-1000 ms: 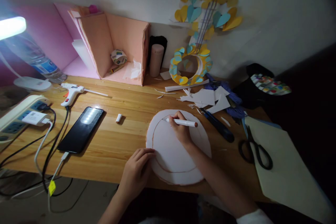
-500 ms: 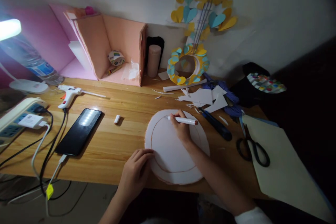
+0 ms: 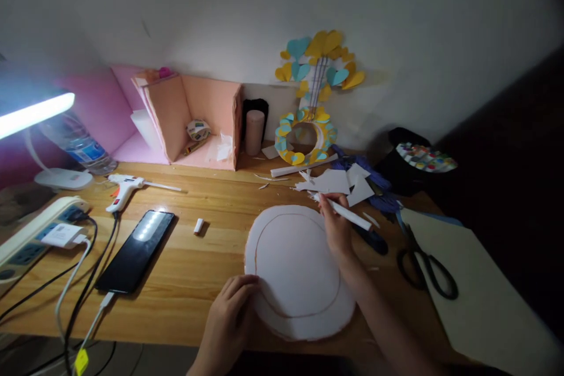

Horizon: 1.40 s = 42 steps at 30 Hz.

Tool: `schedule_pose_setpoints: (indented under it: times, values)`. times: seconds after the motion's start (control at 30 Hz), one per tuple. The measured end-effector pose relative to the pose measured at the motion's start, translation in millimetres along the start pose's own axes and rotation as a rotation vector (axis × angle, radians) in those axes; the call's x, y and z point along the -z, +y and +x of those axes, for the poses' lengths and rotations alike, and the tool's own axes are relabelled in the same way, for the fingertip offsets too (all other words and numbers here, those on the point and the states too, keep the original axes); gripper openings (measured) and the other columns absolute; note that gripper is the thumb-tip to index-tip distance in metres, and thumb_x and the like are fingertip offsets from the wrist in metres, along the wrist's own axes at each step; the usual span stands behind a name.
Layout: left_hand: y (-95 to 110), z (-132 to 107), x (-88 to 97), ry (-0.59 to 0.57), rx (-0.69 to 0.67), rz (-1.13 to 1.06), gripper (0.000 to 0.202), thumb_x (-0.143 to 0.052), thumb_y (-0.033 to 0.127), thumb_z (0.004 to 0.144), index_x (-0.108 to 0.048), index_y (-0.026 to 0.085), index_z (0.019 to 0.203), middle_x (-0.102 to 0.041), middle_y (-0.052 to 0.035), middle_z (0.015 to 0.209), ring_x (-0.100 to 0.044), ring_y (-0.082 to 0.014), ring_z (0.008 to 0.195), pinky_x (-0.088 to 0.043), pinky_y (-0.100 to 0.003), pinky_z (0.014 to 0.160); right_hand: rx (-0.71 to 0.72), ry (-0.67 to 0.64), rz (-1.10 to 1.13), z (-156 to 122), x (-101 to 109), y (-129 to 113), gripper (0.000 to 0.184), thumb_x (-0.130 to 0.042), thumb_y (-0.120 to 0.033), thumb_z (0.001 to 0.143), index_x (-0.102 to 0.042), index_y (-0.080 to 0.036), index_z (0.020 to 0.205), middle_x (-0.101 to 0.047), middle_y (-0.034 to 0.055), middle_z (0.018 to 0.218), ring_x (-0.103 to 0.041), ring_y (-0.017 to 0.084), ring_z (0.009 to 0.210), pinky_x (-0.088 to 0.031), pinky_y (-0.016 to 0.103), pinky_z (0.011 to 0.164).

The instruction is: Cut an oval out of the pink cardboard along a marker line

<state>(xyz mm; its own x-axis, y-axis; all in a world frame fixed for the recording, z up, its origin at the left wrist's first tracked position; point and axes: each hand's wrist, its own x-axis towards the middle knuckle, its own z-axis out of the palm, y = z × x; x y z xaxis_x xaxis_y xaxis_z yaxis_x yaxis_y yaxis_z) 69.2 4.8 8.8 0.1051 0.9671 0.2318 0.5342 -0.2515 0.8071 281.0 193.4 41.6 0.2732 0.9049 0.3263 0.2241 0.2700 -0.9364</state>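
Against left hand (image 3: 230,310): white disc (image 3: 296,264); in right hand (image 3: 338,231): white marker (image 3: 353,217).

Left hand (image 3: 230,312) bare; right forearm (image 3: 379,312) apparently bare.

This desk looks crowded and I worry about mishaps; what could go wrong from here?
The white pen in the right hand looks uncapped, with a white cap lying apart, so a stray touch might mark the white disc.
The disc lies near the front edge of the desk, with the left hand at its rim; a bump could slide it off.
A cable hangs from the phone past that edge; a snag might drag it.
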Motion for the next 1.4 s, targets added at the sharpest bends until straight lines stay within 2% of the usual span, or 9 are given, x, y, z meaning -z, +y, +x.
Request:
schedule_pose_setpoints:
  times: [0.13, 0.27, 0.33, 0.4, 0.53, 0.7, 0.93, 1.2, 1.4]
  values:
    - [-2.7, -0.7, 4.3, 0.020, -0.016, 0.023, 0.026, -0.045, 0.016, 0.089, -0.062, 0.026, 0.106, -0.063, -0.0085, 0.113, -0.060, -0.0223, 0.105, -0.053, -0.037, 0.087, 0.011, -0.041, -0.005, 4.7, 39.1, -21.8, 0.028, -0.062, -0.046, 0.079, -0.050, -0.023, 0.089, -0.058, -0.0009, 0.072, -0.052, 0.013, 0.057, -0.044, 0.025, 0.051]
    - [-7.4, 14.3, 16.6, 0.066, -0.010, 0.100, 0.028, -0.047, 0.022, 0.088, -0.059, 0.028, 0.113, -0.061, -0.0077, 0.119, -0.059, -0.0234, 0.110, -0.050, -0.042, 0.091, -0.190, -0.159, -0.088, -30.0, 86.2, -27.2, 0.035, -0.055, -0.054, 0.082, -0.053, -0.023, 0.098, -0.066, 0.0030, 0.069, -0.059, 0.017, 0.053, -0.048, 0.029, 0.051]
    - [-11.7, 34.4, 23.0, 0.089, 0.019, 0.107, 0.029, -0.048, 0.027, 0.088, -0.056, 0.027, 0.115, -0.061, -0.0076, 0.118, -0.058, -0.0235, 0.111, -0.049, -0.043, 0.092, -0.286, -0.236, -0.156, -58.0, 109.1, -24.3, 0.034, -0.057, -0.057, 0.078, -0.056, -0.024, 0.083, -0.068, 0.0059, 0.072, -0.064, 0.020, 0.062, -0.052, 0.032, 0.060]
    - [-17.5, 62.6, 27.4, 0.094, 0.064, 0.076, 0.030, -0.048, 0.033, 0.086, -0.056, 0.024, 0.114, -0.062, -0.0086, 0.116, -0.058, -0.0238, 0.109, -0.048, -0.044, 0.092, -0.383, -0.208, -0.155, -87.8, 128.3, -19.2, 0.036, -0.059, -0.061, 0.072, -0.055, -0.026, 0.074, -0.068, 0.0064, 0.071, -0.065, 0.023, 0.065, -0.053, 0.034, 0.062]
    - [-29.7, 125.0, 29.1, 0.084, 0.147, 0.066, 0.030, -0.050, 0.038, 0.080, -0.059, 0.019, 0.102, -0.066, -0.0122, 0.107, -0.062, -0.0262, 0.102, -0.049, -0.044, 0.087, -0.548, -0.146, -0.148, -134.2, 153.6, -9.1, 0.041, -0.056, -0.067, 0.069, -0.055, -0.027, 0.075, -0.069, 0.0081, 0.078, -0.066, 0.025, 0.071, -0.054, 0.035, 0.066]
    - [-36.3, 159.3, 20.4, 0.026, 0.244, 0.064, 0.034, -0.051, 0.041, 0.077, -0.060, 0.015, 0.097, -0.069, -0.0145, 0.099, -0.065, -0.0279, 0.093, -0.050, -0.042, 0.081, -0.599, -0.227, -0.128, -141.4, 165.5, -10.5, 0.040, -0.060, -0.064, 0.069, -0.054, -0.025, 0.077, -0.069, 0.0074, 0.087, -0.067, 0.025, 0.078, -0.053, 0.036, 0.072]
    - [-29.0, 113.4, 30.0, 0.009, 0.267, -0.001, 0.033, -0.048, 0.040, 0.079, -0.061, 0.016, 0.097, -0.067, -0.0125, 0.098, -0.065, -0.0247, 0.089, -0.053, -0.038, 0.075, -0.564, -0.297, -0.037, -106.9, 141.6, -8.0, 0.043, -0.066, -0.061, 0.065, -0.057, -0.024, 0.084, -0.069, 0.0100, 0.097, -0.068, 0.026, 0.083, -0.054, 0.039, 0.077]
    - [-10.3, 16.9, 33.8, 0.074, 0.266, -0.021, 0.027, -0.042, 0.034, 0.088, -0.062, 0.021, 0.102, -0.058, -0.0105, 0.109, -0.057, -0.0232, 0.107, -0.046, -0.043, 0.095, -0.286, -0.431, -0.174, -54.8, 110.1, 16.6, 0.034, -0.062, -0.052, 0.076, -0.054, -0.024, 0.093, -0.067, 0.0120, 0.105, -0.062, 0.029, 0.104, -0.050, 0.043, 0.088]
    - [13.8, -25.8, 23.9, -0.037, 0.267, 0.013, 0.025, -0.039, 0.029, 0.094, -0.058, 0.027, 0.110, -0.055, -0.0082, 0.115, -0.056, -0.0206, 0.107, -0.050, -0.039, 0.092, -0.109, -0.509, -0.356, -22.1, 95.0, 21.4, 0.034, -0.059, -0.049, 0.079, -0.052, -0.023, 0.099, -0.063, 0.0134, 0.114, -0.060, 0.030, 0.108, -0.047, 0.047, 0.091]
